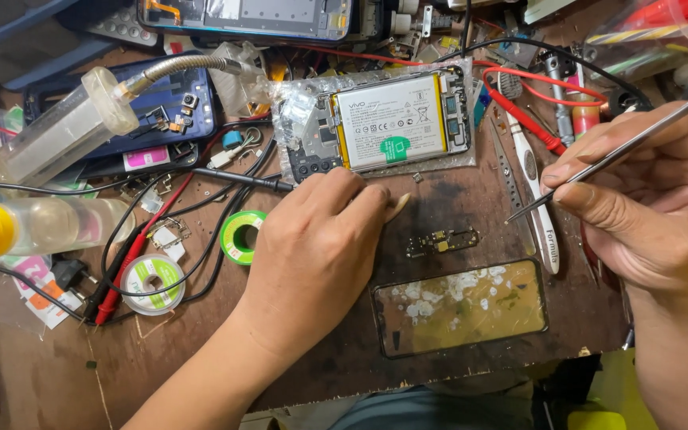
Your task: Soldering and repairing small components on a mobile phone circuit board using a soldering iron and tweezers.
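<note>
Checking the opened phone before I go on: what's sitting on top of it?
A white battery with a green sticker fills most of the opened phone; circuit boards show at both ends. Crinkled clear plastic lies under it. What sits beneath the battery is hidden.

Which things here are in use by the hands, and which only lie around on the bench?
In use:
left hand
right hand
tweezers
small circuit board
opened phone

Lying about:
green tape roll
solder wick spool
glass panel
red probe

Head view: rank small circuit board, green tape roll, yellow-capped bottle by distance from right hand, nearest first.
From the right hand:
1. Small circuit board, just left of the tweezers' tip.
2. Green tape roll, beyond the left hand.
3. Yellow-capped bottle, at the far left edge.
</note>
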